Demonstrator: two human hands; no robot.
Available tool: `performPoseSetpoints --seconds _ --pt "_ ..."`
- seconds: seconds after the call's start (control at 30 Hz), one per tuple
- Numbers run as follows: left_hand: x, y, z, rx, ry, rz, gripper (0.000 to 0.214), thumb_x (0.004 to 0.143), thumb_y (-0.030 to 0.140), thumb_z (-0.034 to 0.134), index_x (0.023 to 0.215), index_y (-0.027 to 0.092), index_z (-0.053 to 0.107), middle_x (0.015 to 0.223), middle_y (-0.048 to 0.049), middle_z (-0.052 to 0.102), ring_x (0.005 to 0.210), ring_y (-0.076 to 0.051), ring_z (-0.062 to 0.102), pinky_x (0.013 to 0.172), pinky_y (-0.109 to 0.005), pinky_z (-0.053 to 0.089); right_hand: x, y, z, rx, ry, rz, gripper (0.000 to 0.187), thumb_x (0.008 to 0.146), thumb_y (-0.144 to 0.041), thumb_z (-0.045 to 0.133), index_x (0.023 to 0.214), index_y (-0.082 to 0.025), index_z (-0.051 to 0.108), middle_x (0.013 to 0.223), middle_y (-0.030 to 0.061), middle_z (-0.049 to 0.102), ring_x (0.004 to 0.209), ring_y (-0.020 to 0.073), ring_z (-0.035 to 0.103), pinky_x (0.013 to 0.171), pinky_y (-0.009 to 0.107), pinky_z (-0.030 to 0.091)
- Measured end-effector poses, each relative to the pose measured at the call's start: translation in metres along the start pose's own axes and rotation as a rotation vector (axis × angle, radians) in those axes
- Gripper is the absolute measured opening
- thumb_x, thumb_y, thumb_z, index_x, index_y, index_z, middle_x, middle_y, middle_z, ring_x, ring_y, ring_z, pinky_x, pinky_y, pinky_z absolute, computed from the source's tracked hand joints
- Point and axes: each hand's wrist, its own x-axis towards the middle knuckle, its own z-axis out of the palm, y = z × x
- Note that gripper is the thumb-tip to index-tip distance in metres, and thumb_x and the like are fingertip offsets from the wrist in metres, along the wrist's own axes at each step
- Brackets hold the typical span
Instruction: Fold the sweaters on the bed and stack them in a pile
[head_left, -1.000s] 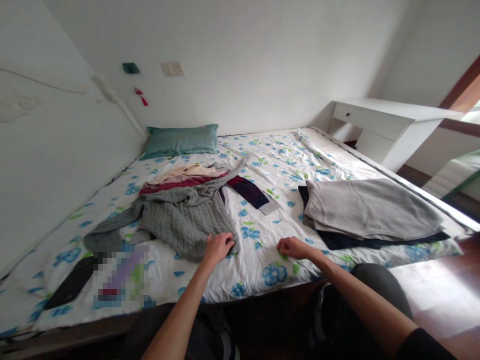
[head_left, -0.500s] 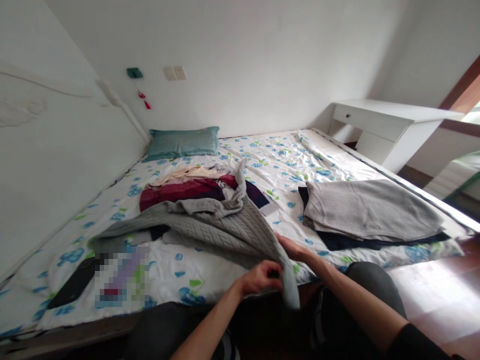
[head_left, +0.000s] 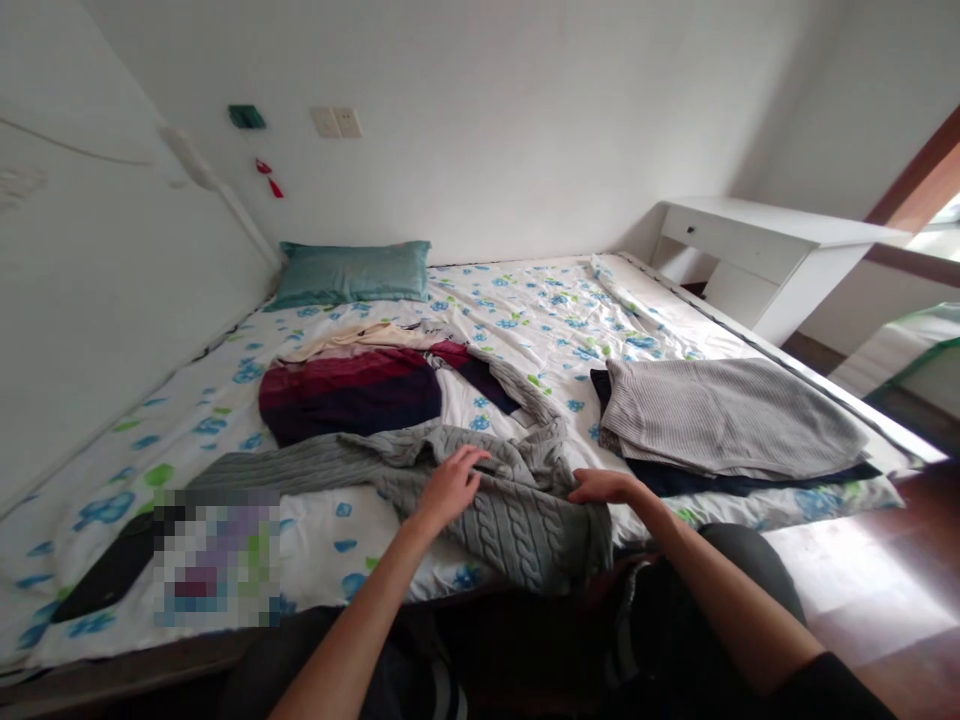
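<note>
A grey cable-knit sweater (head_left: 517, 525) lies spread along the front of the bed, one sleeve stretched to the left and its lower end over the mattress edge. On top of its middle, my left hand (head_left: 452, 487) rests or hovers with fingers apart; contact is hard to tell. My right hand (head_left: 602, 486) grips the sweater's right edge, its fingertips partly hidden by the knit. Just behind the sweater lies a maroon, navy and cream knit top (head_left: 352, 385).
To the right is a stack of folded clothes with a light grey ribbed garment (head_left: 727, 415) on top. A green pillow (head_left: 352, 273) lies at the wall. A dark flat object (head_left: 101, 580) sits front left by a blurred patch. A white desk (head_left: 750, 240) stands beyond.
The sweater, partly lifted before, now lies flatter on the bed. My left hand has moved up and left from its lower edge and opened. My right hand stays near the right edge.
</note>
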Motion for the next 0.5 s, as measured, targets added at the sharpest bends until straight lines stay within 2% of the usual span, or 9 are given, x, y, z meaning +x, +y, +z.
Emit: performPoseSetpoints --seconds 0.07,0.1,0.17,0.23,0.3,0.37,0.43,0.5 --pt "0.009 -0.027 -0.027 0.228 0.062 -0.031 0.065 0.085 0.010 0.065 0.146 0.025 0.079 0.164 -0.0117 0.064 0.145 -0.035 0.062 0.132 -0.046 0.042 -0.002 0.008 -0.006 -0.189 -0.019 0.082 0.023 0.077 -0.037 0.085 0.087 -0.018 0.077 0.079 0.0054 0.074 0.077 0.0244 0.071 0.070 0.033 0.054" --pt "0.012 -0.038 -0.036 0.320 0.069 -0.032 0.075 0.082 0.007 0.063 0.155 0.023 0.073 0.172 -0.0120 0.058 0.151 -0.035 0.058 0.134 -0.047 0.040 -0.002 0.010 -0.005 -0.246 0.004 0.114 0.026 0.079 -0.038 0.085 0.094 -0.018 0.080 0.083 0.0067 0.076 0.082 0.0264 0.073 0.074 0.034 0.055" --pt "0.017 -0.058 -0.050 0.445 0.068 -0.008 0.087 0.081 0.005 0.060 0.166 0.021 0.063 0.180 -0.0123 0.050 0.158 -0.036 0.052 0.136 -0.050 0.037 -0.002 0.011 0.002 -0.302 0.150 0.093 0.044 0.083 -0.037 0.082 0.123 -0.017 0.082 0.101 0.0107 0.081 0.098 0.0306 0.076 0.085 0.036 0.056" --pt "0.021 -0.072 -0.058 0.525 0.077 0.002 0.091 0.082 0.006 0.060 0.171 0.021 0.059 0.181 -0.0114 0.050 0.162 -0.037 0.047 0.135 -0.052 0.038 0.000 0.009 0.012 -0.339 0.338 0.033 0.075 0.083 -0.032 0.081 0.156 -0.018 0.068 0.131 0.0169 0.079 0.116 0.0350 0.075 0.095 0.039 0.057" --pt "0.025 -0.083 -0.063 0.578 0.113 -0.042 0.088 0.082 0.009 0.063 0.169 0.024 0.061 0.178 -0.0103 0.054 0.162 -0.039 0.045 0.132 -0.054 0.041 0.002 0.003 0.023 -0.393 0.472 -0.030 0.102 0.081 -0.026 0.081 0.177 -0.019 0.046 0.160 0.0232 0.063 0.133 0.0397 0.069 0.105 0.043 0.056" --pt "0.029 -0.091 -0.066 0.606 0.153 -0.110 0.078 0.083 0.013 0.065 0.160 0.027 0.070 0.172 -0.0098 0.062 0.158 -0.040 0.048 0.127 -0.054 0.045 0.004 -0.003 0.031 -0.449 0.519 -0.132 0.112 0.080 -0.019 0.078 0.183 -0.021 0.035 0.179 0.0243 0.042 0.148 0.0430 0.059 0.116 0.048 0.052" --pt "0.032 -0.096 -0.069 0.617 0.173 -0.162 0.058 0.087 0.018 0.066 0.142 0.027 0.081 0.159 -0.0103 0.072 0.149 -0.039 0.056 0.122 -0.051 0.048 0.006 -0.010 0.037 -0.492 0.498 -0.261 0.107 0.082 -0.016 0.074 0.183 -0.026 0.039 0.187 0.0193 0.030 0.159 0.0432 0.046 0.125 0.053 0.046" --pt "0.037 -0.097 -0.070 0.594 0.176 -0.197 0.039 0.091 0.023 0.065 0.124 0.025 0.085 0.141 -0.0119 0.081 0.136 -0.037 0.065 0.116 -0.047 0.052 0.009 -0.014 0.042 -0.515 0.460 -0.363 0.095 0.087 -0.018 0.072 0.178 -0.031 0.048 0.188 0.0135 0.031 0.166 0.0418 0.037 0.130 0.057 0.041"
